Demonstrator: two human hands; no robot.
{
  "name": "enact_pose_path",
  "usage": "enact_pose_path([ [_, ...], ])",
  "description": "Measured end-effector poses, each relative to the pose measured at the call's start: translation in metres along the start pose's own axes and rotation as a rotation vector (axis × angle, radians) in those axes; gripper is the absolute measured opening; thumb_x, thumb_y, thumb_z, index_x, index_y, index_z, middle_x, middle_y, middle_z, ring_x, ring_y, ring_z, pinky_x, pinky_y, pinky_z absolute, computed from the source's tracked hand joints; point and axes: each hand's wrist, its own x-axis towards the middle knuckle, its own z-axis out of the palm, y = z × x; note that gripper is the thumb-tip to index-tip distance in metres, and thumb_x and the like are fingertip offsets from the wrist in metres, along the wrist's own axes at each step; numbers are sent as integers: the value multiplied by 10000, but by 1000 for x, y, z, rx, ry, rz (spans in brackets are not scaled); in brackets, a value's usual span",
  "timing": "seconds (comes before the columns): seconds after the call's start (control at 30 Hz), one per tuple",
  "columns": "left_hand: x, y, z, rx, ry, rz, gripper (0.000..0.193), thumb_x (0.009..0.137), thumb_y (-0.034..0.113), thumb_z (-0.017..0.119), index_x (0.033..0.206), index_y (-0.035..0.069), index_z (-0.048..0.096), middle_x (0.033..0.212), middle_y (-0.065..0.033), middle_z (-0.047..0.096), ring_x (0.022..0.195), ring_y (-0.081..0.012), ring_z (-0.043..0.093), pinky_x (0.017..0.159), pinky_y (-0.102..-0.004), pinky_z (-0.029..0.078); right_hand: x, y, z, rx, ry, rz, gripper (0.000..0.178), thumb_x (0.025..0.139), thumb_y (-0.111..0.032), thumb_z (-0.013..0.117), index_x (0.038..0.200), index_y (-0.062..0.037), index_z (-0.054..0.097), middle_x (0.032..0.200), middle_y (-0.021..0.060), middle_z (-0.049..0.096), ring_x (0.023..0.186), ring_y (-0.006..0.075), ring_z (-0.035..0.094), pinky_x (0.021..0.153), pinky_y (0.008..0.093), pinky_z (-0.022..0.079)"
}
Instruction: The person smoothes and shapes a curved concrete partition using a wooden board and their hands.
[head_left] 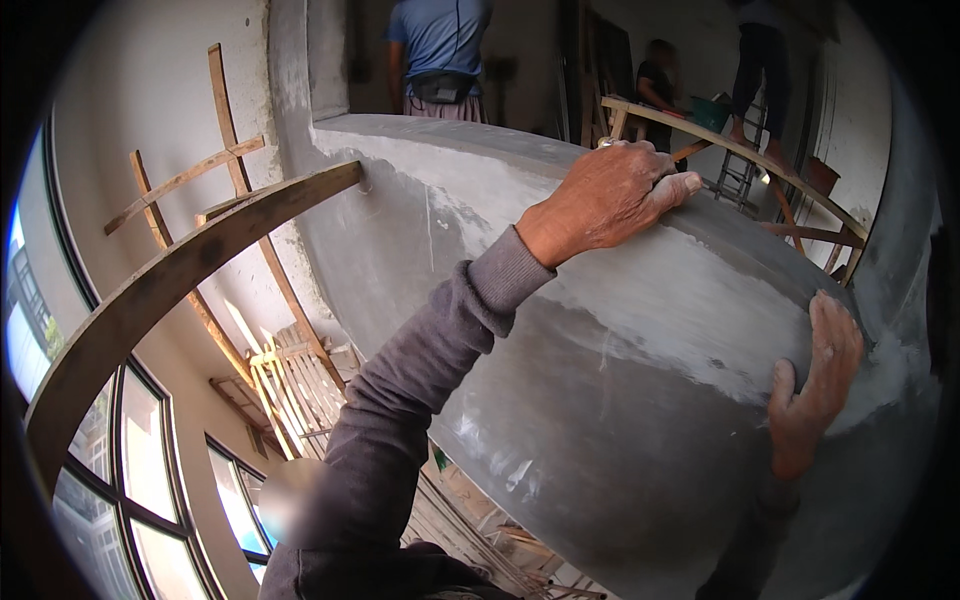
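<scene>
A grey, freshly plastered wall face (620, 400) fills the middle of the view, with a lighter, drier band across its upper part. My left hand (605, 195), in a grey sleeve, reaches up to the top edge of that wall. Its fingers are curled around a small plastering tool (703, 186), of which only a thin metal tip shows past the thumb. My right hand (815, 385) lies flat against the wet plaster at the right, palm on the surface, holding nothing.
A long wooden plank (170, 275) slants across the left, with crossed wooden braces (185, 180) on the pale wall behind. Windows (150, 470) lie below left. Beyond the wall stand a person in a blue shirt (440, 50) and others by a ladder (740, 170).
</scene>
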Motion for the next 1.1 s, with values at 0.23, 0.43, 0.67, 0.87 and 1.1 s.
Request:
enact_pose_path([
  [0.23, 37, -27, 31, -109, -171, 29, 694, 1039, 615, 474, 1044, -13, 769, 726, -190, 678, 699, -333, 686, 695, -434, 544, -6, 4, 1, -60, -10, 1, 689, 743, -35, 598, 1429, -3, 540, 1437, 164, 591, 1386, 359, 502, 1203, 543, 319],
  [0.43, 56, -26, 27, -51, -396, -172, 851, 952, 771, 468, 1273, 22, 713, 1212, -205, 715, 1177, -362, 671, 1005, -449, 552, -10, 8, 1, -85, -59, 25, 722, 740, 28, 594, 1457, -9, 521, 1475, 152, 559, 1416, 361, 469, 1219, 508, 320],
  [0.67, 57, -37, 41, -102, -436, -253, 966, 918, 821, 440, 1372, -9, 636, 1384, -249, 610, 1304, -449, 578, 1075, -545, 472, -16, 17, 2, -88, -54, 13, 729, 744, 36, 590, 1467, -12, 510, 1494, 153, 545, 1423, 365, 461, 1218, 497, 320],
  [0.87, 57, -39, 48, -139, -321, -209, 1013, 897, 855, 426, 1339, -26, 658, 1415, -261, 584, 1335, -468, 543, 1104, -537, 452, -16, 22, 1, -113, -72, -24, 682, 794, -9, 592, 1471, -4, 502, 1496, 156, 546, 1432, 370, 449, 1220, 496, 311],
  [1.1, 46, -37, 42, -126, -22, 78, 606, 1034, 557, 494, 1107, 14, 755, 1024, -205, 727, 965, -386, 697, 892, -482, 542, -7, 8, -6, -127, -77, 6, 691, 750, -17, 606, 1438, -9, 543, 1448, 163, 584, 1383, 361, 504, 1203, 530, 341],
])
